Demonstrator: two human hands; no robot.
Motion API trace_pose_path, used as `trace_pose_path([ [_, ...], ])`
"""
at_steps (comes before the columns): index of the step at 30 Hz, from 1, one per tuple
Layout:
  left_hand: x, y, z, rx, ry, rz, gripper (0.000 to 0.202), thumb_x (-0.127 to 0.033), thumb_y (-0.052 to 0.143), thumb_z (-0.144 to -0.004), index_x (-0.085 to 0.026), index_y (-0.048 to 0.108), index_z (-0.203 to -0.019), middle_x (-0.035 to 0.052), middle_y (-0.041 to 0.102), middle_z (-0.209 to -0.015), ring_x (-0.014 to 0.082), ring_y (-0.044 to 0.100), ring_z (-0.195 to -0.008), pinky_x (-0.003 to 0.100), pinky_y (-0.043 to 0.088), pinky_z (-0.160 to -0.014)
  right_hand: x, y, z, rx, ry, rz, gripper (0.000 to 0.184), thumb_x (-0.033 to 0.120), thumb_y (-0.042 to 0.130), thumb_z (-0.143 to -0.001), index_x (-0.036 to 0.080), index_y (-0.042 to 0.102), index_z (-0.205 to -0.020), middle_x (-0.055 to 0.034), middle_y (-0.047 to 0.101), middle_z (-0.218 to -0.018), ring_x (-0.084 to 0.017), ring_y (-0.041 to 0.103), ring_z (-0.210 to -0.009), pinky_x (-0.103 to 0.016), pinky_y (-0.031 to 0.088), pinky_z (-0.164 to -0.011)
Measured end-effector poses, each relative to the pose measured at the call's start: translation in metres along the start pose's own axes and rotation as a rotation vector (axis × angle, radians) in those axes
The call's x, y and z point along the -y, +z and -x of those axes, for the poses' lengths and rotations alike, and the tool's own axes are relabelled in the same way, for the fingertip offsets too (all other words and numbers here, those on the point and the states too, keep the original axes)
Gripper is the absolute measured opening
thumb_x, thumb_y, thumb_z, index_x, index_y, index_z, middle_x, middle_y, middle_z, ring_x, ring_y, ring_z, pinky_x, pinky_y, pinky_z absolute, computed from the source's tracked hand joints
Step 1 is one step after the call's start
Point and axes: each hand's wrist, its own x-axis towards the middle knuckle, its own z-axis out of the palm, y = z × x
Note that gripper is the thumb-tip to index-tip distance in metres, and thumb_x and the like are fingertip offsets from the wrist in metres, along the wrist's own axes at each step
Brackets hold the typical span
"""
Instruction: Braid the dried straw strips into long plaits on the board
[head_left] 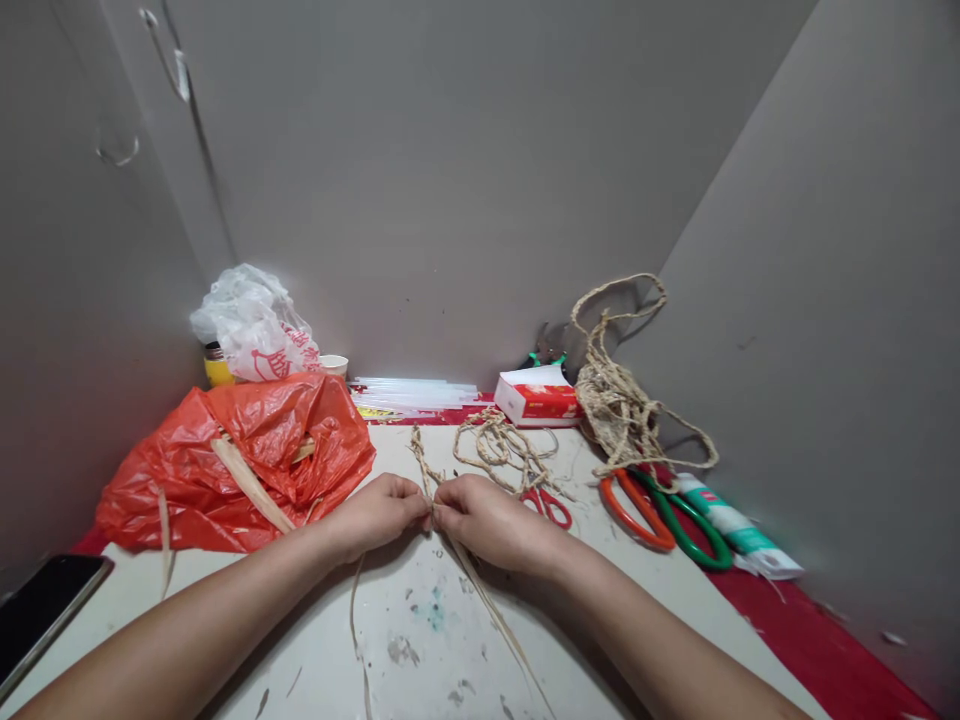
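Observation:
Both hands meet over the middle of the white board, closed on a thin braided straw cord [421, 458]. My left hand [384, 515] pinches the cord from the left, thumb and fingertips together. From the other side my right hand [480, 515] grips it at nearly the same spot. The braided end points away from me, while loose flat straw strands [491, 605] trail toward the near edge below my right hand. Another thin strand [354, 620] hangs down by my left hand. Just behind the right hand lie a loose braided cord [499, 440] and small red-handled scissors [553, 508].
A red plastic bag [255, 450] with straw strips is at left, near a phone [49, 620]. Clear sticks [420, 392] and a tissue pack [536, 395] line the back. At right are a rope bundle [622, 400], orange handles [637, 515], green handles [694, 530] and a tube [739, 525].

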Motion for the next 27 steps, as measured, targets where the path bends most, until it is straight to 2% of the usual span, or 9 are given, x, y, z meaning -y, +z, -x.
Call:
trace_pose_path([
  [5, -0.001, 0.002, 0.0, -0.006, -0.003, 0.046, 0.021, -0.029, 0.047, -0.073, -0.014, 0.055, -0.06, -0.007, 0.037, -0.046, 0.0062, 0.025, -0.043, 0.022, 0.018, -0.046, 0.008, -0.001, 0.006, -0.069, -0.018, 0.172, 0.021, 0.021, 0.046, -0.077, 0.016, 0.061, -0.063, -0.0033, 0.056, -0.06, -0.011, 0.041, -0.054, -0.024, 0.022, -0.051],
  [8, 0.0, 0.003, -0.002, -0.037, 0.003, 0.033, 0.021, -0.027, 0.047, -0.072, -0.015, 0.056, -0.058, -0.007, 0.036, -0.044, 0.0066, 0.026, -0.043, 0.022, 0.019, -0.047, 0.01, -0.007, 0.009, -0.05, -0.032, 0.217, 0.022, 0.022, 0.045, -0.078, 0.016, 0.063, -0.066, -0.0049, 0.059, -0.064, -0.012, 0.043, -0.055, -0.025, 0.022, -0.051],
  [14, 0.007, 0.005, -0.005, -0.057, 0.04, 0.021, 0.019, -0.025, 0.047, -0.07, -0.014, 0.056, -0.056, -0.0055, 0.044, -0.048, 0.0066, 0.029, -0.046, 0.022, 0.02, -0.047, 0.008, -0.013, 0.009, 0.041, -0.006, 0.118, 0.025, 0.023, 0.042, -0.079, 0.016, 0.059, -0.063, -0.0035, 0.057, -0.06, -0.012, 0.045, -0.053, -0.023, 0.025, -0.049],
  [17, 0.006, 0.006, -0.003, -0.051, 0.025, 0.124, 0.018, -0.023, 0.048, -0.068, -0.016, 0.047, -0.052, -0.0072, 0.038, -0.044, 0.0051, 0.025, -0.041, 0.022, 0.017, -0.044, 0.015, -0.007, 0.013, 0.097, 0.002, 0.096, 0.027, 0.023, 0.04, -0.08, 0.015, 0.058, -0.062, -0.0047, 0.059, -0.06, -0.012, 0.047, -0.053, -0.023, 0.027, -0.049],
  [21, -0.003, 0.006, 0.003, -0.013, -0.045, 0.246, 0.023, -0.026, 0.049, -0.068, -0.018, 0.039, -0.049, -0.0094, 0.028, -0.039, 0.0038, 0.018, -0.034, 0.023, 0.01, -0.039, 0.031, 0.005, 0.022, 0.022, -0.047, 0.304, 0.025, 0.021, 0.041, -0.079, 0.015, 0.063, -0.07, -0.0113, 0.065, -0.073, -0.017, 0.054, -0.061, -0.026, 0.029, -0.054],
  [24, -0.008, 0.004, 0.006, 0.022, -0.072, 0.307, 0.018, -0.027, 0.055, -0.066, -0.017, 0.046, -0.054, -0.0097, 0.031, -0.038, 0.0036, 0.019, -0.031, 0.024, 0.008, -0.036, 0.04, 0.005, 0.033, 0.034, -0.059, 0.414, 0.027, 0.022, 0.039, -0.081, 0.015, 0.065, -0.076, -0.0137, 0.067, -0.077, -0.019, 0.056, -0.064, -0.028, 0.029, -0.055],
  [27, -0.009, 0.0, 0.007, 0.069, -0.053, 0.363, 0.012, -0.026, 0.058, -0.067, -0.015, 0.055, -0.063, -0.0093, 0.034, -0.036, 0.0035, 0.019, -0.03, 0.023, 0.008, -0.034, 0.045, -0.011, 0.042, 0.154, -0.157, 0.366, 0.025, 0.029, 0.045, -0.081, 0.016, 0.063, -0.07, -0.0099, 0.065, -0.07, -0.016, 0.052, -0.059, -0.027, 0.028, -0.053],
])
